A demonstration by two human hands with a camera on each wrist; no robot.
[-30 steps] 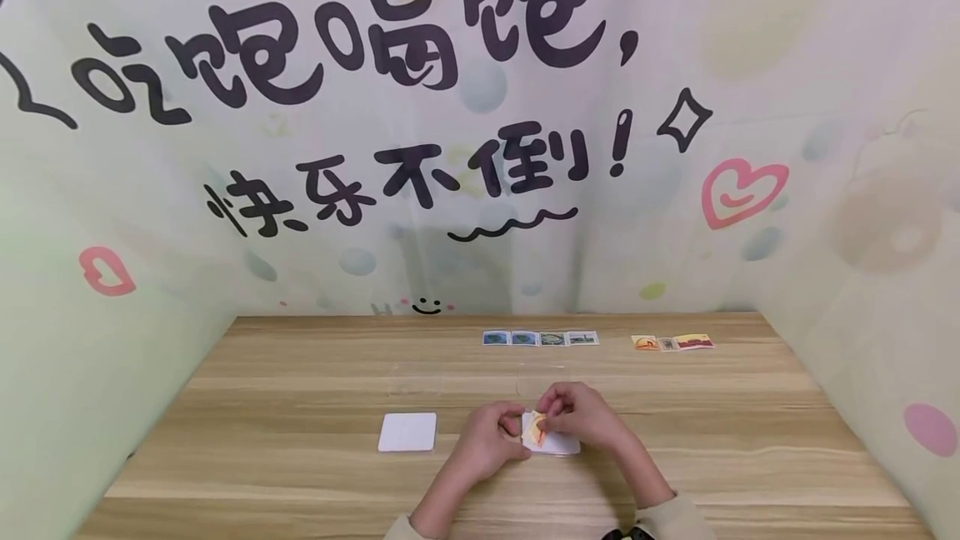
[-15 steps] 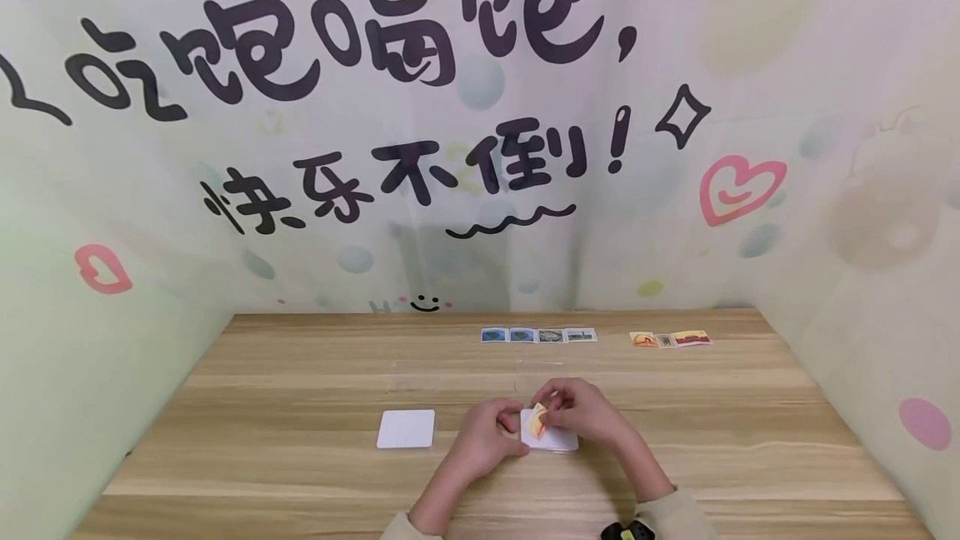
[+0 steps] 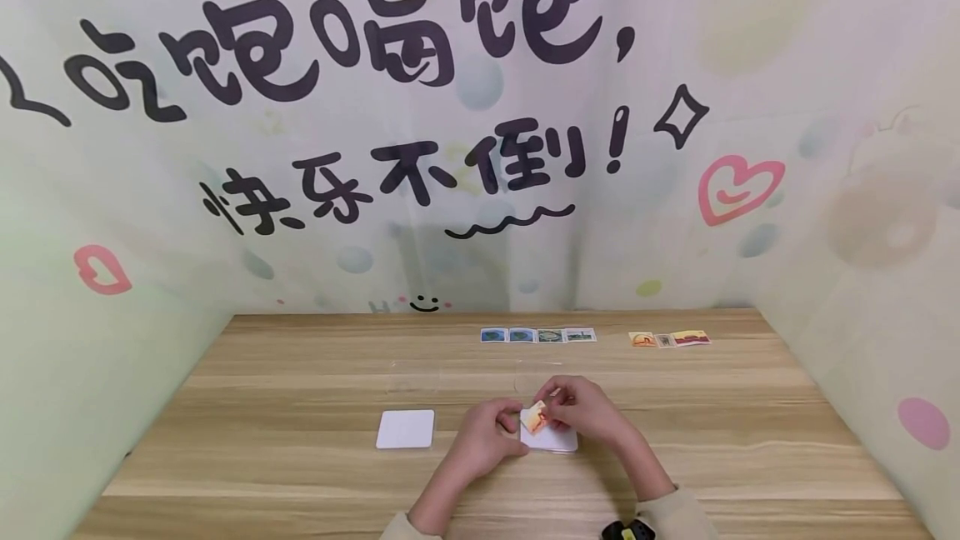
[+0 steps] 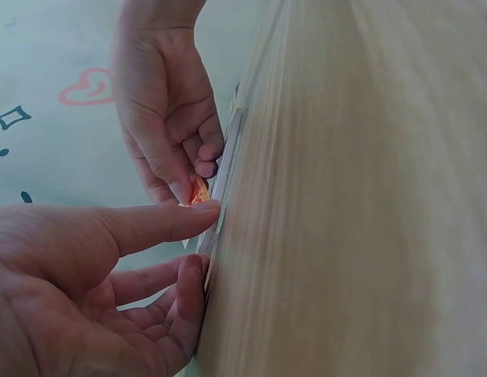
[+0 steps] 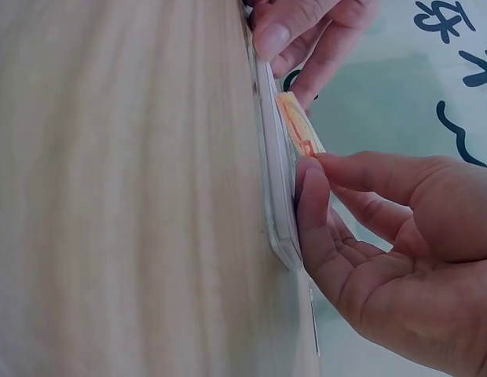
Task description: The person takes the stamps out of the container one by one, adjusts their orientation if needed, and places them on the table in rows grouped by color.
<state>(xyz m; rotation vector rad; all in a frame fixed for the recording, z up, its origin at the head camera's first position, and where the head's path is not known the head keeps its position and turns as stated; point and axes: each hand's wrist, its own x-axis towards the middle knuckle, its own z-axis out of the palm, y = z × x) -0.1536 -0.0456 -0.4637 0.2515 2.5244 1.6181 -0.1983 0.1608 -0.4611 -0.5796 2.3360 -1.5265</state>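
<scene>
A thin white slab with rounded corners (image 3: 553,441) lies on the wooden table in front of the person, with a clear layer showing along its side in the right wrist view. My left hand (image 3: 483,437) holds its left edge, thumb at the near corner and fingers at the far one. Over the slab's upper left part, my right hand (image 3: 583,409) pinches a small orange and yellow stamp (image 3: 535,417) between thumb and fingertip. In the right wrist view the stamp (image 5: 298,124) stands tilted, its lower edge close to the white face.
A second white slab (image 3: 405,429) lies to the left. Clear plastic pieces (image 3: 415,376) lie behind both slabs. Toward the back are a row of blue and green stamps (image 3: 537,336) and several orange and red stamps (image 3: 669,339). A printed curtain (image 3: 480,265) borders the table.
The stamp in my right hand has turned a little and shows more of its face, above the slab's upper left. My left hand keeps its hold on the slab.
</scene>
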